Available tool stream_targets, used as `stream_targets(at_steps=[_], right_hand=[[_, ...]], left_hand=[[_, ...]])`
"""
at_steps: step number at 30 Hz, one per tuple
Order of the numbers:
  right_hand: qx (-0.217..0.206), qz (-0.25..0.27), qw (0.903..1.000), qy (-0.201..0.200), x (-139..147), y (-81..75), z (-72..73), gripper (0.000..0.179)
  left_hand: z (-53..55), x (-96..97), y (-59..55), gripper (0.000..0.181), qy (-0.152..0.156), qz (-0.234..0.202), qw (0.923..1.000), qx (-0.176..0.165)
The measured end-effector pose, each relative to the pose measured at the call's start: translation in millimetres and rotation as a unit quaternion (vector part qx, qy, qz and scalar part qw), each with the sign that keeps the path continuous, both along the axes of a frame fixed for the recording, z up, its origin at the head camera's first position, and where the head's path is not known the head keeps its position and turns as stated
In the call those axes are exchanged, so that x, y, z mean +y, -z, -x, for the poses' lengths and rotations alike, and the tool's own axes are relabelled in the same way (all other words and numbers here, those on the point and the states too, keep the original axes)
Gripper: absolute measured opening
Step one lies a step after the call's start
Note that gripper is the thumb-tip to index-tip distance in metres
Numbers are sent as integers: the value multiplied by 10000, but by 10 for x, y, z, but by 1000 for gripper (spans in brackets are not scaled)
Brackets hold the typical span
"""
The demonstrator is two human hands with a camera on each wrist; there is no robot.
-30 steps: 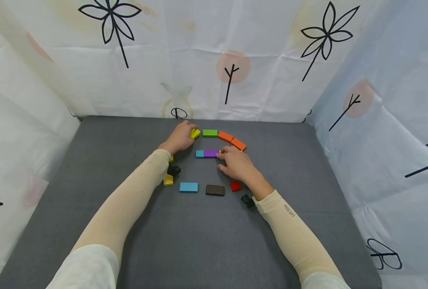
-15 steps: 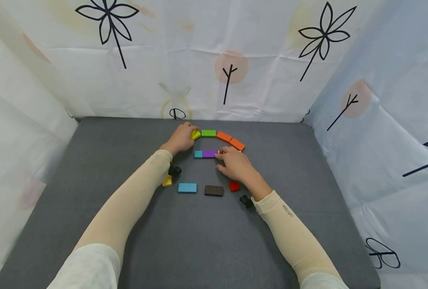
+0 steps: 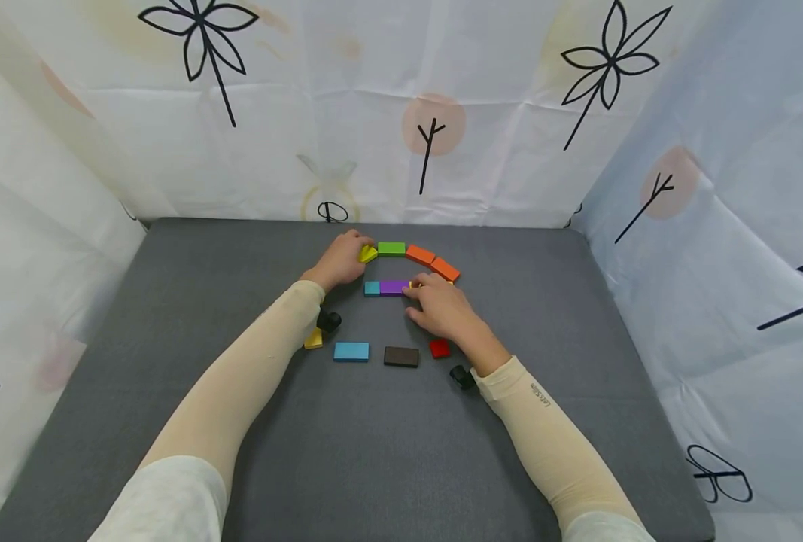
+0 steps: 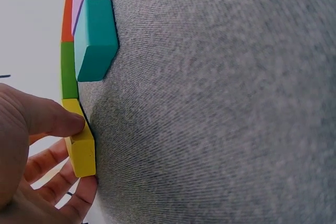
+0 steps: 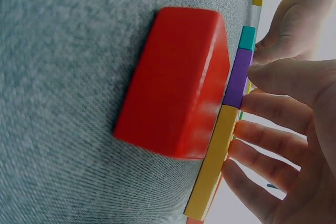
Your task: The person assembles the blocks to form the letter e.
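Note:
My left hand (image 3: pixel 339 260) pinches a yellow wooden block (image 4: pixel 83 153) between thumb and fingers, the block low on the grey table. Its end meets a green block (image 3: pixel 391 249), and two orange blocks (image 3: pixel 432 263) carry the curve on to the right. Below the arc lies a straight row: a small teal block (image 3: pixel 372 289), a purple block (image 3: pixel 393 288) and an amber block (image 5: pixel 212 166). Along that row stretches my right hand (image 3: pixel 445 307), its fingers fairly straight at the amber block's far side and the thumb by the purple one. In the head view this hand mostly hides the amber block.
Nearer me are a blue block (image 3: pixel 351 351), a dark brown block (image 3: pixel 401 357), a red block (image 3: pixel 439 348) and another yellow block (image 3: pixel 313 339) beside the left forearm. Black wrist cameras (image 3: pixel 330 321) hang close over the table. Printed white cloth (image 3: pixel 496 150) walls the back and sides.
The pinched yellow block has shifted slightly right, narrowing the small gap to the green block. My right hand has stayed in place over the row; the head view has shifted a little.

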State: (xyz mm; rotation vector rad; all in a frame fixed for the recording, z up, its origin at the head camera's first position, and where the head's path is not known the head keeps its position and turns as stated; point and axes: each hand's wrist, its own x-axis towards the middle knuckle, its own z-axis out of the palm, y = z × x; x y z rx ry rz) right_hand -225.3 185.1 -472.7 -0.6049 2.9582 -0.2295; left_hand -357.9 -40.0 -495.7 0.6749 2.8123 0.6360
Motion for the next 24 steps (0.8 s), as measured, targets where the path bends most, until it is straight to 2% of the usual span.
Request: stream_targets(at_steps=[24], right_hand=[[-11,-46,10000,14,4,-13,-11,47]], left_hand=[[23,42,28,55,18,16,10000,-22]])
